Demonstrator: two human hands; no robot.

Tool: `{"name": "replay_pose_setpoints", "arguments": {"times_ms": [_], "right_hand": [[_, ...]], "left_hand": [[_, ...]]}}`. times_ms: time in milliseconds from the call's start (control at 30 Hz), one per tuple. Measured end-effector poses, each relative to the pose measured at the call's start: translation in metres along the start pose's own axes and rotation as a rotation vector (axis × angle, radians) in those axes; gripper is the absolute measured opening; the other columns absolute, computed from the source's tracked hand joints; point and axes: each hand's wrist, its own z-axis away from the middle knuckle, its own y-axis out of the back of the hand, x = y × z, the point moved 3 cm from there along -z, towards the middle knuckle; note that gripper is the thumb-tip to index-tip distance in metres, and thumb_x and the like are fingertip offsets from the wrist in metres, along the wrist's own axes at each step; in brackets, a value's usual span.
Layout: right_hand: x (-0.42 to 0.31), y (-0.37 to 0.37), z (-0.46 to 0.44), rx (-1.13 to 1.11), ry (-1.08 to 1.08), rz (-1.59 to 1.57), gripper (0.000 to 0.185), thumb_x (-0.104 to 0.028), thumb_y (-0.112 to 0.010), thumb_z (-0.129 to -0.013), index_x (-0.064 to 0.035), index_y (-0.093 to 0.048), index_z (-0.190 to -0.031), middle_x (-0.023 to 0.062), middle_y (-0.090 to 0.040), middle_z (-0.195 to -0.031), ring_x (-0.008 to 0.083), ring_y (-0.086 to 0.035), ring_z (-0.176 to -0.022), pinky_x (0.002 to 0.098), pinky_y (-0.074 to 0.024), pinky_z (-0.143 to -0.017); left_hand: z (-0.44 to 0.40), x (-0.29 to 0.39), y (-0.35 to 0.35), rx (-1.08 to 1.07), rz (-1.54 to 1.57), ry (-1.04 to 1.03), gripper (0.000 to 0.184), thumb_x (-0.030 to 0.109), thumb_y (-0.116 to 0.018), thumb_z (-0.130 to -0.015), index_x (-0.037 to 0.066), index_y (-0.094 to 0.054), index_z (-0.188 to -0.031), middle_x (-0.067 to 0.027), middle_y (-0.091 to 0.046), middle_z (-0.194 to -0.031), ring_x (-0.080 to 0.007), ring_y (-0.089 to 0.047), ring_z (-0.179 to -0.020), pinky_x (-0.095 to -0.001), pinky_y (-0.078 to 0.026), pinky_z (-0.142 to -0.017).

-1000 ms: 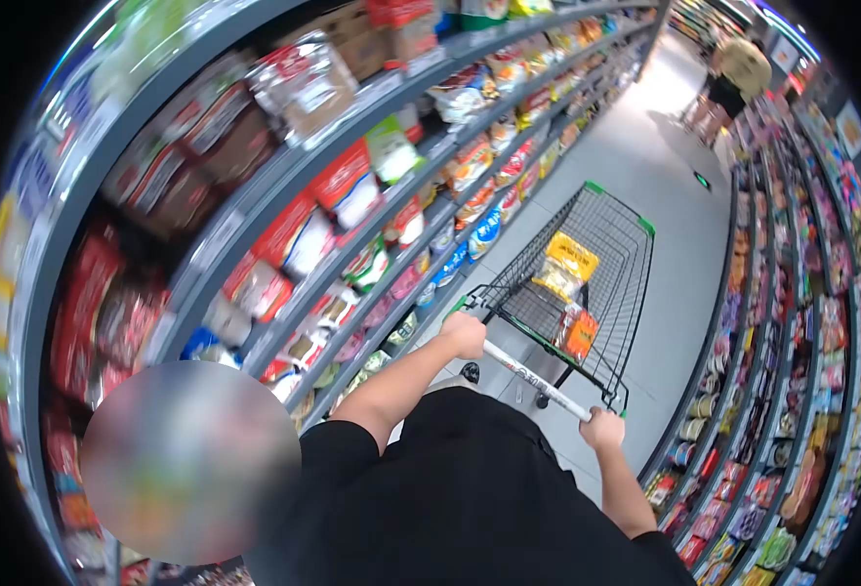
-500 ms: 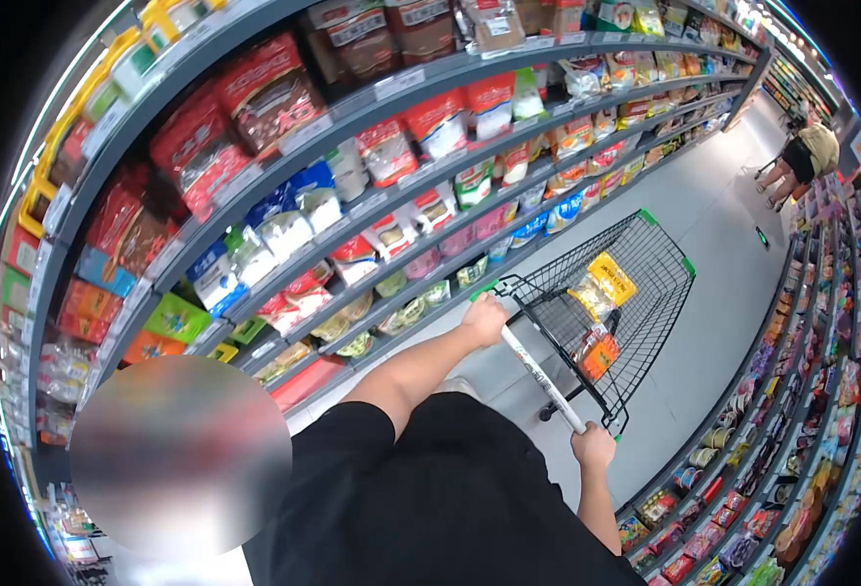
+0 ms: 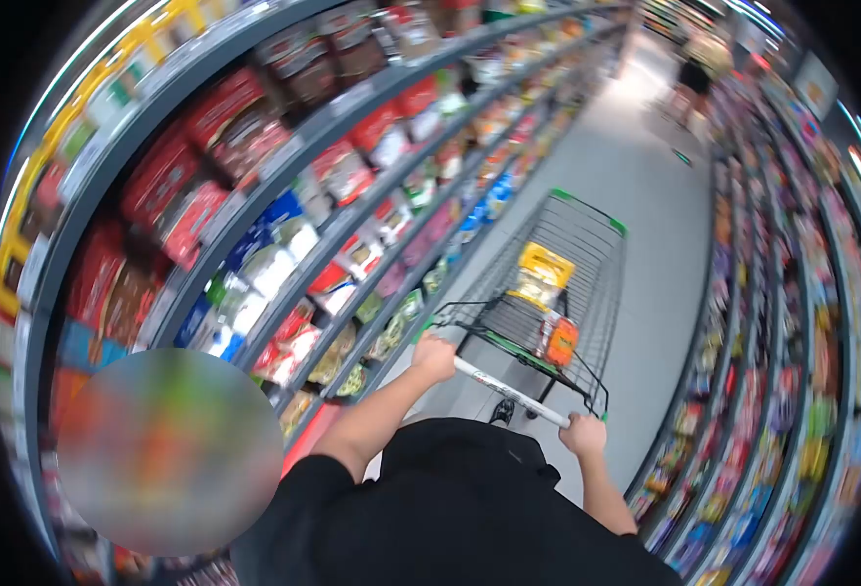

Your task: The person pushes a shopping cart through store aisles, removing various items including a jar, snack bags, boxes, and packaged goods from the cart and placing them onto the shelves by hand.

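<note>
My left hand (image 3: 434, 357) is wrapped round the left end of the white handle (image 3: 509, 393) of a shopping cart. Round the handle's right end closes my right hand (image 3: 584, 434). Ahead of both hands stretches the wire basket of the shopping cart (image 3: 601, 283), dark mesh with green corners. Inside it lies a yellow-and-clear food bag (image 3: 545, 273). Closer to the handle sits an orange package (image 3: 561, 342). Print on both packages is too blurred to read.
Tall shelves (image 3: 352, 186) of bagged goods run along the left. More packed shelves (image 3: 762, 391) curve along the right. Far down the aisle stands a person (image 3: 701, 73), blurred. A small dark-and-green object (image 3: 682, 156) lies on the grey floor (image 3: 645, 215).
The view has turned to the right, so the cart now points more straight ahead and appears further left. Both hands have stayed on the handle. My shoe now shows below it.
</note>
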Motion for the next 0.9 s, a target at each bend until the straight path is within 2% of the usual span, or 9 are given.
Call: {"name": "replay_pose_setpoints", "arguments": {"times_ms": [167, 200, 267, 300, 367, 500, 600, 767, 900], "right_hand": [[-0.038, -0.024, 0.063, 0.030, -0.044, -0.046, 0.027, -0.033, -0.067, -0.082, -0.0174, -0.080, -0.099, 0.0137, -0.080, -0.091, 0.0369, -0.079, -0.090, 0.0514, -0.0628, -0.081], [-0.048, -0.028, 0.074, 0.082, -0.059, -0.037, 0.025, -0.032, -0.067, -0.081, -0.0174, -0.079, -0.097, 0.0136, -0.080, -0.088, 0.0368, -0.079, -0.089, 0.0512, -0.0626, -0.080], [-0.066, -0.049, 0.093, 0.113, -0.085, -0.067, 0.024, -0.031, -0.066, -0.079, -0.0177, -0.080, -0.094, 0.0137, -0.080, -0.087, 0.0362, -0.079, -0.087, 0.0500, -0.0628, -0.079], [-0.078, -0.051, 0.106, 0.106, -0.136, -0.057, 0.023, -0.030, -0.066, -0.078, -0.0169, -0.080, -0.092, 0.0137, -0.080, -0.089, 0.0355, -0.079, -0.090, 0.0492, -0.0627, -0.082], [-0.097, -0.062, 0.131, 0.092, -0.170, -0.059, 0.028, -0.027, -0.066, -0.082, -0.0167, -0.083, -0.102, 0.0143, -0.082, -0.100, 0.0343, -0.079, -0.099, 0.0477, -0.0622, -0.089], [-0.126, -0.081, 0.173, -0.005, -0.205, -0.086, 0.031, -0.026, -0.064, -0.083, -0.0175, -0.084, -0.105, 0.0135, -0.083, -0.106, 0.0332, -0.079, -0.104, 0.0473, -0.0619, -0.092], [-0.141, -0.101, 0.207, -0.073, -0.177, -0.134, 0.034, -0.036, -0.068, -0.086, -0.0158, -0.085, -0.107, 0.0151, -0.082, -0.105, 0.0360, -0.078, -0.103, 0.0477, -0.0614, -0.094], [-0.168, -0.134, 0.264, -0.182, -0.133, -0.181, 0.053, -0.058, -0.080, -0.081, -0.0159, -0.086, -0.113, 0.0144, -0.082, -0.110, 0.0343, -0.077, -0.107, 0.0478, -0.0613, -0.094], [-0.192, -0.158, 0.317, -0.211, -0.110, -0.178, 0.054, -0.058, -0.079, -0.081, -0.0162, -0.086, -0.114, 0.0144, -0.082, -0.112, 0.0341, -0.077, -0.107, 0.0475, -0.0611, -0.095]], "left_hand": [[0.043, -0.028, -0.024, 0.027, 0.005, -0.081, 0.020, 0.028, -0.074, -0.079, 0.014, -0.081, -0.091, -0.0118, -0.080, -0.090, -0.0306, -0.078, -0.093, -0.0457, -0.050, -0.093], [0.057, -0.029, -0.030, 0.010, -0.005, -0.163, 0.020, 0.028, -0.074, -0.079, 0.014, -0.081, -0.091, -0.0118, -0.080, -0.090, -0.0306, -0.078, -0.093, -0.0457, -0.050, -0.093], [0.077, -0.044, -0.030, 0.075, -0.043, -0.097, 0.019, 0.028, -0.074, -0.081, 0.013, -0.081, -0.091, -0.0127, -0.080, -0.090, -0.0319, -0.078, -0.091, -0.0458, -0.050, -0.092], [0.086, -0.046, -0.029, 0.073, -0.053, -0.150, 0.019, 0.028, -0.074, -0.081, 0.013, -0.081, -0.091, -0.0127, -0.080, -0.090, -0.0319, -0.078, -0.091, -0.0458, -0.050, -0.092], [0.114, -0.052, -0.031, 0.049, -0.045, -0.134, 0.019, 0.028, -0.073, -0.082, 0.013, -0.081, -0.091, -0.0128, -0.080, -0.091, -0.0323, -0.077, -0.091, -0.0453, -0.050, -0.092], [0.163, -0.068, -0.042, 0.015, -0.071, -0.123, 0.020, 0.028, -0.072, -0.083, 0.013, -0.081, -0.093, -0.0128, -0.081, -0.094, -0.0311, -0.077, -0.098, -0.0462, -0.048, -0.096], [0.204, -0.081, -0.052, 0.037, -0.051, -0.130, 0.022, 0.028, -0.072, -0.082, 0.012, -0.081, -0.095, -0.0129, -0.081, -0.095, -0.0310, -0.077, -0.099, -0.0461, -0.047, -0.097], [0.285, -0.094, -0.059, 0.095, 0.000, -0.135, 0.021, 0.025, -0.073, -0.077, 0.012, -0.081, -0.092, -0.0133, -0.081, -0.093, -0.0318, -0.076, -0.095, -0.0438, -0.046, -0.094], [0.349, -0.105, -0.073, 0.104, -0.014, -0.127, 0.021, 0.025, -0.074, -0.077, 0.013, -0.081, -0.093, -0.0130, -0.081, -0.095, -0.0314, -0.076, -0.095, -0.0440, -0.046, -0.095]]}}
